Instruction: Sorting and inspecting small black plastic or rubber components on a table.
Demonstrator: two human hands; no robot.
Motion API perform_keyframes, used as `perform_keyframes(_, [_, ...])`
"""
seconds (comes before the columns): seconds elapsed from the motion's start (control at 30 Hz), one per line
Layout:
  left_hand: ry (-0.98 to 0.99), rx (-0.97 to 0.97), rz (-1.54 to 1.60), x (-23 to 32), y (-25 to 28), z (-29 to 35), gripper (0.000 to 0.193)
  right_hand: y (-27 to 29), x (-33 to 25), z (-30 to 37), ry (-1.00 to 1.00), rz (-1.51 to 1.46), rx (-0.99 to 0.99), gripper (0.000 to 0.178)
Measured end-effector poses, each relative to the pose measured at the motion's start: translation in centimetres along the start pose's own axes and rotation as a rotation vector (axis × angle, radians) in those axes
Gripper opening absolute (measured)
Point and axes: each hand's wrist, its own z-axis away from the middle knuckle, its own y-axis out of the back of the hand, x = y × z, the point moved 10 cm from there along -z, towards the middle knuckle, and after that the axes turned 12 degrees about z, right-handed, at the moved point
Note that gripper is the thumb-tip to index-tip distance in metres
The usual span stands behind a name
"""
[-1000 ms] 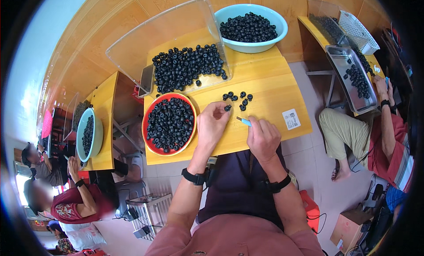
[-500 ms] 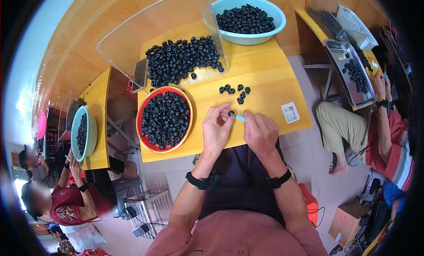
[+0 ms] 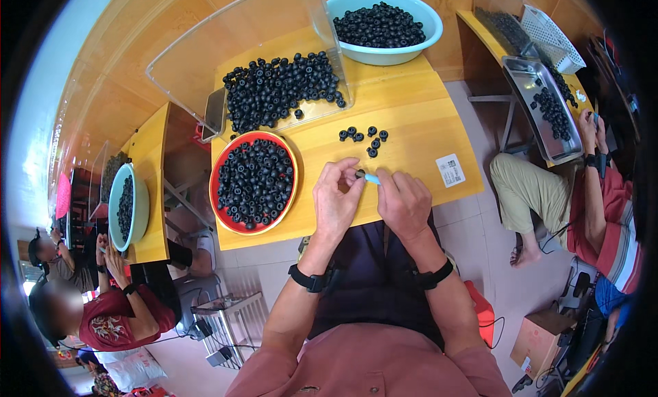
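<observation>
Over the near part of the yellow table (image 3: pixel 404 109), my left hand (image 3: pixel 337 195) pinches a small black ring-shaped rubber piece (image 3: pixel 360 173) between thumb and fingertips. My right hand (image 3: pixel 404 201) is closed round a light blue stick-like tool (image 3: pixel 372 179), whose tip meets the black piece. Just beyond my hands lie several loose black pieces (image 3: pixel 372 142). A red bowl with a yellow rim (image 3: pixel 293 160), heaped with the same pieces, stands to the left of my left hand.
A clear plastic bin (image 3: pixel 185 61) lies behind, black pieces spilling toward its front. At the back stands a light blue basin (image 3: pixel 391 56) of pieces. A white label (image 3: pixel 450 170) sits on the table's right. Co-workers sit at tables left and right, one near a metal tray (image 3: pixel 524 109).
The blue tool's tip has come closer against the black piece, with a small shift of my right hand. The view has tilted slightly. The co-worker on the left has moved their hands.
</observation>
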Motion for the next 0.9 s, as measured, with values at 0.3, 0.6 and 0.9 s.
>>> perform_keyframes(0.3, [0.136,0.042,0.154,-1.7,0.3,0.4,0.029,-0.2,0.0,-0.1,-0.015,0.001,-0.025,0.014])
perform_keyframes(0.6, [0.069,0.058,0.187,-1.4,0.8,0.8,0.028,-0.5,0.7,-0.3,-0.092,0.050,-0.066,0.011])
perform_keyframes(0.9, [-0.166,0.092,-0.093,2.8,3.5,1.0,0.020,-0.4,0.7,0.1,-0.098,0.021,-0.032,0.011])
